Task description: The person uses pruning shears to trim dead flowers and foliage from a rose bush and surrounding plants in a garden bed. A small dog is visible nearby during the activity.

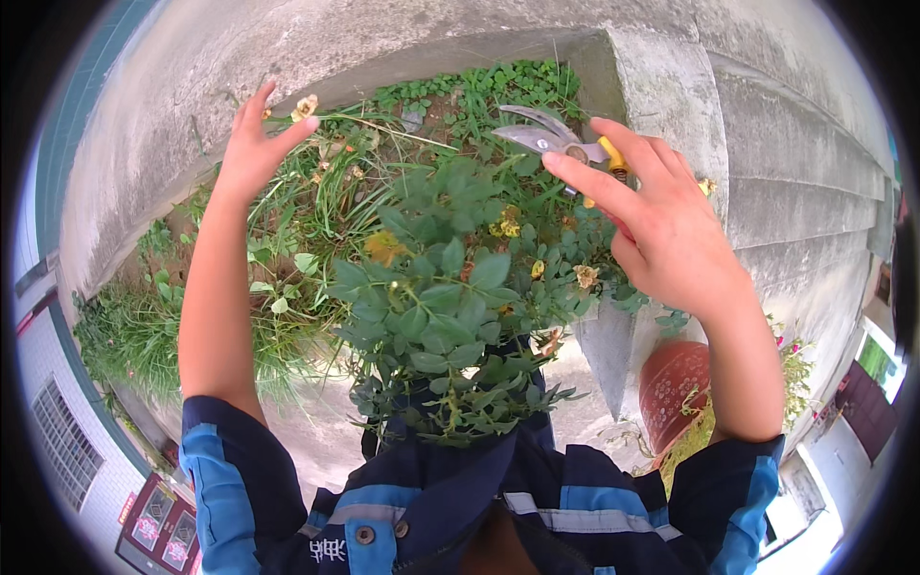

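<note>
My right hand [668,223] grips a pair of pruning shears [557,140] by its handles, which show yellow and red. The two metal blades are spread apart and point left above the leaves. My left hand [262,147] reaches out to the left with thumb and fingers apart. A withered cream flower [305,108] is right by its thumb tip, and the hand is not closed on it. Between my arms stands a leafy rose bush [445,302]. It carries yellowed blooms [384,248] and a dried flower head [586,276] below the shears.
A concrete wall [345,43] curves behind the planting bed, with a square concrete corner [647,86] at the right. Long grass [287,330] and low clover-like weeds [496,86] grow in the soil. A reddish-brown flowerpot [672,395] stands under my right forearm.
</note>
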Motion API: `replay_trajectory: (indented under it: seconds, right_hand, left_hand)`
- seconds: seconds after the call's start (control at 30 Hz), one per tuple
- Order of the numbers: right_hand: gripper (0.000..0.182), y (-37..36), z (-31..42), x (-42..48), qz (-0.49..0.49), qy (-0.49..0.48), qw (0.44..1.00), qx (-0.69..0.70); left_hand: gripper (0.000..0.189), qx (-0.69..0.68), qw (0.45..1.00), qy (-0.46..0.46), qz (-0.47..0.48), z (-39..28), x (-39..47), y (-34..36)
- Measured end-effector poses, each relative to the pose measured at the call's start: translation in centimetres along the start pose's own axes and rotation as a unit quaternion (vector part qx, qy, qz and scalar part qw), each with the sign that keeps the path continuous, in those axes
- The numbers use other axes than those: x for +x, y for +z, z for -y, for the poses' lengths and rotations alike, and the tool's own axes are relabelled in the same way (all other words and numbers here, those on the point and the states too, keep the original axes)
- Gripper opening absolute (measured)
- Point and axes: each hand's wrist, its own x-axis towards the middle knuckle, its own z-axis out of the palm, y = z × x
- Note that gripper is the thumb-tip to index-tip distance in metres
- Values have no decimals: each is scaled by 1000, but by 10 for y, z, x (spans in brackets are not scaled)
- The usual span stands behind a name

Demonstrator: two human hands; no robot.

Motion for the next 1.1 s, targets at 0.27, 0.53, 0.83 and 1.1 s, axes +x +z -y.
replay_trajectory:
  seconds: [0.27,0.53,0.83,1.1]
  right_hand:
    - [69,-11,-15,-64,33,47,996,-61]
    - [67,3,-11,-80,2,38,999,-31]
    - [61,-40,-14,-54,-118,19,988,102]
    - [65,-19,45,-82,-423,164,868,202]
  left_hand:
    - [32,-204,976,-55,54,17,-54,-18]
    - [16,-233,969,-85,11,43,-79,-36]
    - [22,-269,957,-31,-104,27,-132,-49]
    - [14,-256,912,233,-221,-21,-224,-91]
